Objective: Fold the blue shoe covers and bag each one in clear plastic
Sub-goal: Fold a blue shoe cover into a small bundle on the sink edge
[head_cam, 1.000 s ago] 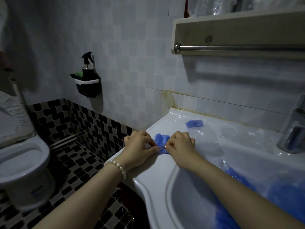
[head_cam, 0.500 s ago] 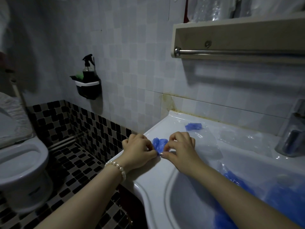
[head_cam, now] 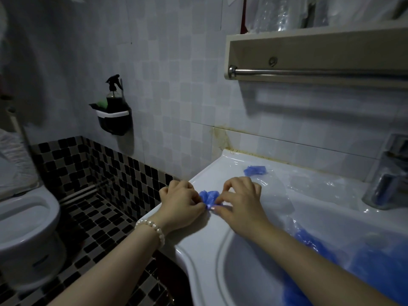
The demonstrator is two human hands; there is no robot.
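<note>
Home bathroom, white washbasin (head_cam: 198,246), toilet (head_cam: 26,219), tiled walls, towel rail (head_cam: 309,72), checkered floor tiles

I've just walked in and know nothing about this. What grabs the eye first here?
Two bare hands, the left hand and the right hand, meet on the left rim of the white ceramic sink, pinching a small crumpled blue plastic shoe cover between them. A second folded blue cover lies behind them near the wall, and a heap of loose blue covers fills the basin's right side.
</note>
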